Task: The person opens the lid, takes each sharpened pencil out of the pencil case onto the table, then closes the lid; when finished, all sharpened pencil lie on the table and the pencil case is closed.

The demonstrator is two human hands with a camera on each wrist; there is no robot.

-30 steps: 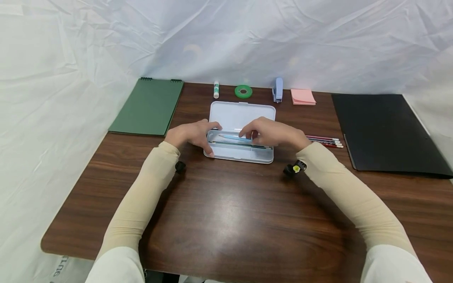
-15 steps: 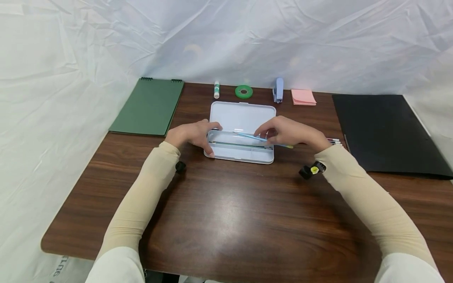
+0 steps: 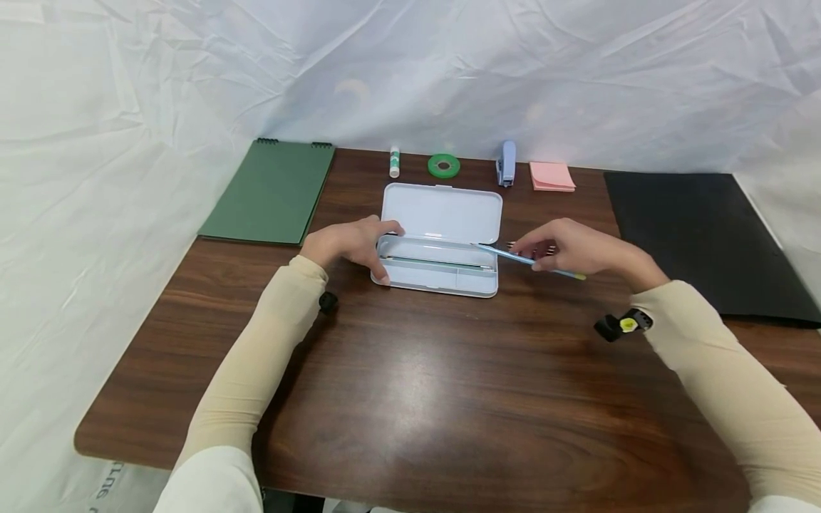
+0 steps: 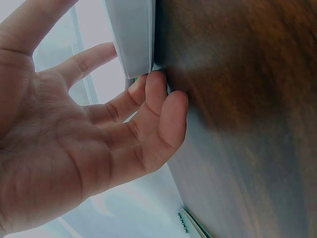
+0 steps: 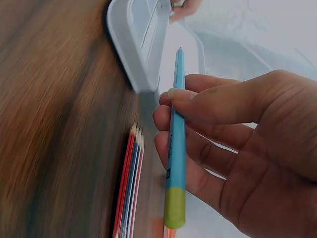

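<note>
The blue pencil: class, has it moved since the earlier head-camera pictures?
Yes. The blue pencil, pinched by the right hand, has gone rightward out of the open pencil case, which has stayed put, toward the pencils on the table.

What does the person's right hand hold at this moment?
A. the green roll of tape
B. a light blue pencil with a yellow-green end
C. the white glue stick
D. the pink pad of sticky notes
B: the right hand pinches the light blue pencil with a yellow-green end just right of the open white plastic pencil case, above the row of pencils on the table.
</note>
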